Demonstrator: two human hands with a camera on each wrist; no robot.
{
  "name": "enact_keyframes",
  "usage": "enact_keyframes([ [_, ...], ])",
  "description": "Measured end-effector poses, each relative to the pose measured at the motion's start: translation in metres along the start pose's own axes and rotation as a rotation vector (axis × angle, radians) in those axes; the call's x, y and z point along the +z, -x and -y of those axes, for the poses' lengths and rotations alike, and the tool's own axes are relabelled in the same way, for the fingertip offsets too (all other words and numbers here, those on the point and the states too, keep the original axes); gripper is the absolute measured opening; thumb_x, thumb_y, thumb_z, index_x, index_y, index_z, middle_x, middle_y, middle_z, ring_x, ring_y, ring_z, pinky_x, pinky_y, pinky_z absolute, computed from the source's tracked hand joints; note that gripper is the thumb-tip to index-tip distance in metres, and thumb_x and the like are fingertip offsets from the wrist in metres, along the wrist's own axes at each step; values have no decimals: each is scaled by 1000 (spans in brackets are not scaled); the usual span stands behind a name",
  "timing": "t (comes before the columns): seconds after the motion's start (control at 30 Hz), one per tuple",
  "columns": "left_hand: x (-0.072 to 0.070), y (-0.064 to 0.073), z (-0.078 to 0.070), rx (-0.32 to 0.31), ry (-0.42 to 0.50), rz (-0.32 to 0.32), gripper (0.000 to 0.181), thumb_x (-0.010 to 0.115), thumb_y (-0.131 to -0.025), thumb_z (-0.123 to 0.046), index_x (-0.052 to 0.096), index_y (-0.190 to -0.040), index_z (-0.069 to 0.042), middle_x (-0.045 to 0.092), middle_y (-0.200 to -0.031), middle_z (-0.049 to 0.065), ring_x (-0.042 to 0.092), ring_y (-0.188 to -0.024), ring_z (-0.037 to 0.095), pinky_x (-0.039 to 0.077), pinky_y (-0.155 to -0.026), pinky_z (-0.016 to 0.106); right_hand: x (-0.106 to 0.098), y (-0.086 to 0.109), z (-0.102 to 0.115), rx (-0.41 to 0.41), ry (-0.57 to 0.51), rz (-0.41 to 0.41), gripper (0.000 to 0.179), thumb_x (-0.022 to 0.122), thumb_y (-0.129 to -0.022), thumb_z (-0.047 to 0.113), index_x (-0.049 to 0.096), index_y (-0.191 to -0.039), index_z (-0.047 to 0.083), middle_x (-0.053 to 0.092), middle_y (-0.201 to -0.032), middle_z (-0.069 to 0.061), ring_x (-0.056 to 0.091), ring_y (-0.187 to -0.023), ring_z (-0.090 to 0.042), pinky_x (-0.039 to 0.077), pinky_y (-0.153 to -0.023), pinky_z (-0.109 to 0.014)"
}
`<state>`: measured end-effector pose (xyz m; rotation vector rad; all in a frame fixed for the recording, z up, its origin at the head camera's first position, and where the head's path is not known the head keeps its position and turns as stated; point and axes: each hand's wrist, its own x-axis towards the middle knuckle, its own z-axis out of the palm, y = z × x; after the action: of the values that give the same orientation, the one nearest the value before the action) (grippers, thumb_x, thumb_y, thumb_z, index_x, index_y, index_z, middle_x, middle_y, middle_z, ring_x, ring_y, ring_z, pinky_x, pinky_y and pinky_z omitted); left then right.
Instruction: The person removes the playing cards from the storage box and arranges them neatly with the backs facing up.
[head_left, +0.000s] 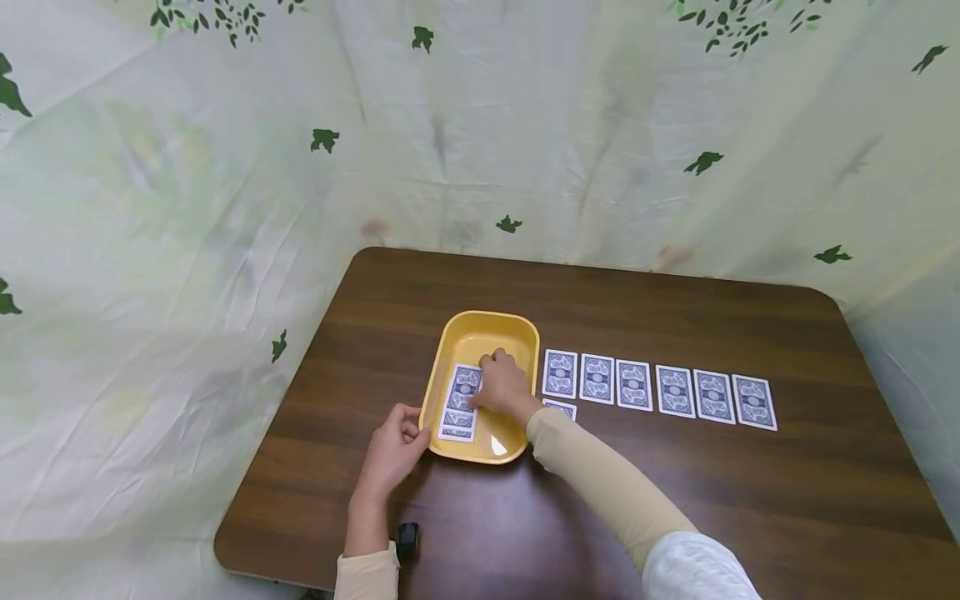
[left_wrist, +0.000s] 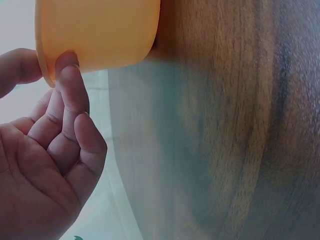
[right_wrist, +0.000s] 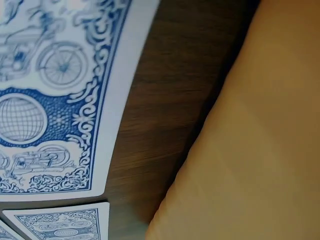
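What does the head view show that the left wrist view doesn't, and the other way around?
Only the head view shows the right hand, the cards in the tray and the row of cards beside it.

Only the left wrist view shows the palm of the left hand and a close look at the tray's outer wall.

Both show the left hand gripping the tray's edge, the table and pale cloth.

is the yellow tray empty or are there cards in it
Not empty: overlapping cards lie inside the yellow tray, patterned backs up.
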<state>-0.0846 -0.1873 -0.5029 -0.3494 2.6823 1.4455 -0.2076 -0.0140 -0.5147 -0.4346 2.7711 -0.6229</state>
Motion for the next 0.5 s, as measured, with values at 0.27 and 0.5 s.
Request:
enact_keyframes([
  [0.27,0,1,-1,8,-10,1,31,66,-88,-9,55,-115,-1,57,-72,2,52,-62,15,43,-55,29,0,-1,1,26,-113,-67,41,79,-80,18,52,-109,7,59,-96,-8,57,-85,-24,49,-75,-40],
  [0.5,-1,1,0,29,-16,-4,30,66,-88,-9,55,-114,1,58,-72,2,53,-62,14,44,-54,29,-3,3,-5,-18,-259,-181,18,67,-88,14,59,-103,10,60,-76,0,55,-66,-17,45,-61,-32],
])
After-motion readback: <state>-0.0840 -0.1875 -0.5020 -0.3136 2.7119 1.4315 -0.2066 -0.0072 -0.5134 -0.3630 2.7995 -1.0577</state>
